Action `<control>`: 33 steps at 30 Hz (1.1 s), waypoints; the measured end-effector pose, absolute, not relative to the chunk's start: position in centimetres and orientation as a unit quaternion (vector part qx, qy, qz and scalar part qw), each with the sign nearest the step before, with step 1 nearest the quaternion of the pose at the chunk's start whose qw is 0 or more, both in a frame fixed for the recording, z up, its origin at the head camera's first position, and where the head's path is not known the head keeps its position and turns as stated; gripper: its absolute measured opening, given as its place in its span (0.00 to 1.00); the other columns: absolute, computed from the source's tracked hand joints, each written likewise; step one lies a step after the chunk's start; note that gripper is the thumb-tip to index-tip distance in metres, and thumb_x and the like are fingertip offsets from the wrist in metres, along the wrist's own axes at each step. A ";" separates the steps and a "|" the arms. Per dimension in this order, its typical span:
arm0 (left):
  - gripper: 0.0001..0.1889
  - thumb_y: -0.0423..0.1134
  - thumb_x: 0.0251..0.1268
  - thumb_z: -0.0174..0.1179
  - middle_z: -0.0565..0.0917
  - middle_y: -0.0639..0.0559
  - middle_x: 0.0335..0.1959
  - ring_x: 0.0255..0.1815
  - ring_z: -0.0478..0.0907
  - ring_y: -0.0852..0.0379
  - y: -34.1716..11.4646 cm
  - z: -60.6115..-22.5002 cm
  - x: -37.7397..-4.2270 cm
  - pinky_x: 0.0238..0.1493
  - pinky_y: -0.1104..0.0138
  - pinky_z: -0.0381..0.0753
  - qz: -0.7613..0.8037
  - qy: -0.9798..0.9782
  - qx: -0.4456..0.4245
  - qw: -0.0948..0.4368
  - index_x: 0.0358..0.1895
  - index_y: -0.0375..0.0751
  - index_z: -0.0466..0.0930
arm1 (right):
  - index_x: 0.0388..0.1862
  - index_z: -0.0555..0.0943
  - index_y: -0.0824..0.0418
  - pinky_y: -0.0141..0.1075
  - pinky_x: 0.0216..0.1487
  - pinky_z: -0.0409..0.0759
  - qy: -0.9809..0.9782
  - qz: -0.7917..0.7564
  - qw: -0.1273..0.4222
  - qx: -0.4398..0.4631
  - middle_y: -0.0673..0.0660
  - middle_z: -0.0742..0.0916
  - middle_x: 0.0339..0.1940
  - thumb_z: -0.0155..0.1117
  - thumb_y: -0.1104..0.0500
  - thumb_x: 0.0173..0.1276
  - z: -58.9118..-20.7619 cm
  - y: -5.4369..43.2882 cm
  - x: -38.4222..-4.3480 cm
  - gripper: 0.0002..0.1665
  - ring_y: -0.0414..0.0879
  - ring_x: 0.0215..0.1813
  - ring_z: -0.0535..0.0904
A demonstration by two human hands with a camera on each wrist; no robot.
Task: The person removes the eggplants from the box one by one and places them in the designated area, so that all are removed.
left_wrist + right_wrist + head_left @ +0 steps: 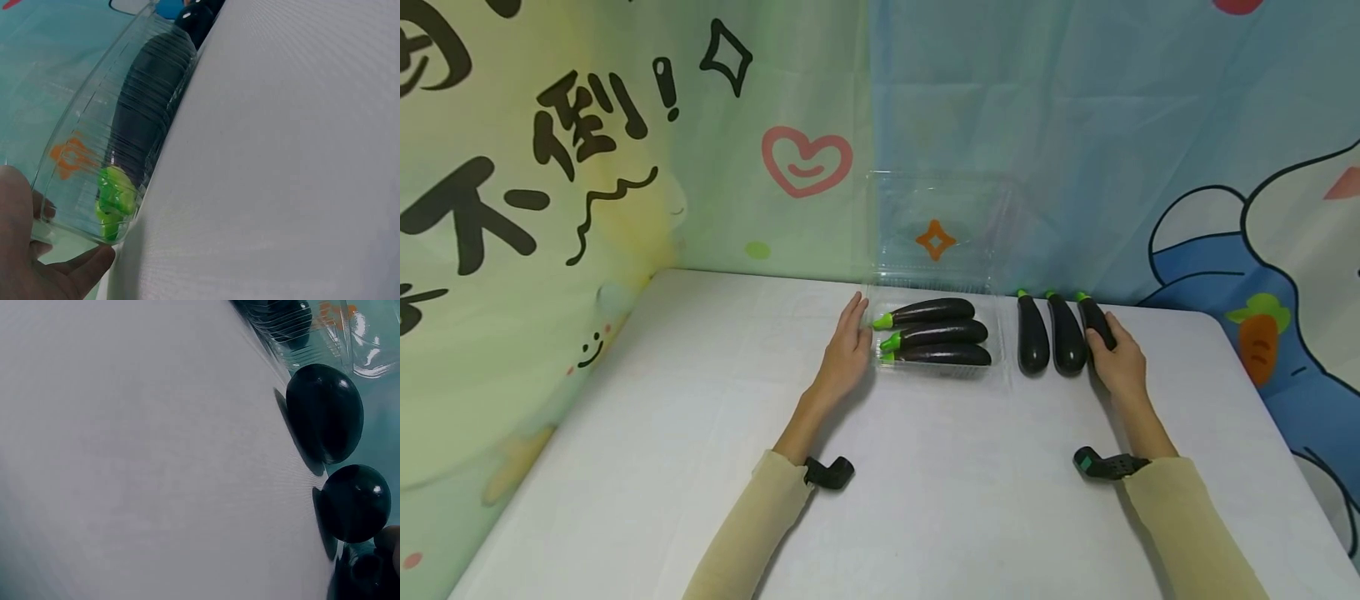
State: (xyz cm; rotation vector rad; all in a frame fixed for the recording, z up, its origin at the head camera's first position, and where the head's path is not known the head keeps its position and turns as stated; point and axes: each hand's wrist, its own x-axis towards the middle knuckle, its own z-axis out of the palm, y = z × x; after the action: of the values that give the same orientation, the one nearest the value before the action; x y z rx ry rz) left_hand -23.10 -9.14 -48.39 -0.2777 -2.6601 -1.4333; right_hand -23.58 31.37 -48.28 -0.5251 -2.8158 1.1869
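Note:
A clear plastic box (997,321) stands on the table with its lid (943,200) raised at the back. Three dark eggplants lie inside it, stems to the left; the front eggplant (943,355) shows through the box wall in the left wrist view. My left hand (844,354) touches the box's left end with fairly straight fingers. To the right of the box lie two eggplants, one (1033,337) nearer the box and another (1066,337) beside it. My right hand (1122,358) grips a third eggplant (1093,317) by its lower part, which the fingers partly hide.
A white cloth covers the table (955,483). Right behind it hangs a printed curtain (1067,142), and the raised lid stands close to this. Black wrist cameras sit on both forearms, the left camera (831,473) and the right camera (1108,464).

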 end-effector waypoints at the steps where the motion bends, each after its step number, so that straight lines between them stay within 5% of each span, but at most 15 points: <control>1: 0.28 0.34 0.74 0.40 0.52 0.48 0.79 0.79 0.51 0.50 -9.1 -48.4 -23.1 0.76 0.52 0.57 -0.471 -0.875 -0.092 0.054 0.75 0.37 0.54 | 0.80 0.47 0.54 0.59 0.76 0.50 -0.910 0.378 0.020 -0.167 0.68 0.55 0.78 0.40 0.46 0.78 -48.2 31.4 -23.6 0.36 0.68 0.78 0.49; 33: 0.28 0.35 0.74 0.40 0.51 0.50 0.80 0.80 0.50 0.51 -9.2 -48.4 -23.1 0.76 0.52 0.56 -0.471 -0.876 -0.091 0.050 0.76 0.38 0.54 | 0.79 0.50 0.60 0.61 0.75 0.52 -0.927 0.351 0.030 -0.132 0.72 0.58 0.76 0.41 0.50 0.78 -47.8 31.3 -23.7 0.35 0.70 0.76 0.52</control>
State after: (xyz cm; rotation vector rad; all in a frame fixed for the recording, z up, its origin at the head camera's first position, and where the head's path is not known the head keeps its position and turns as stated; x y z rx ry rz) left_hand -23.12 -9.19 -48.40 -0.2786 -2.6682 -1.4330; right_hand -23.69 31.28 -47.75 -0.4057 -2.8573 1.0824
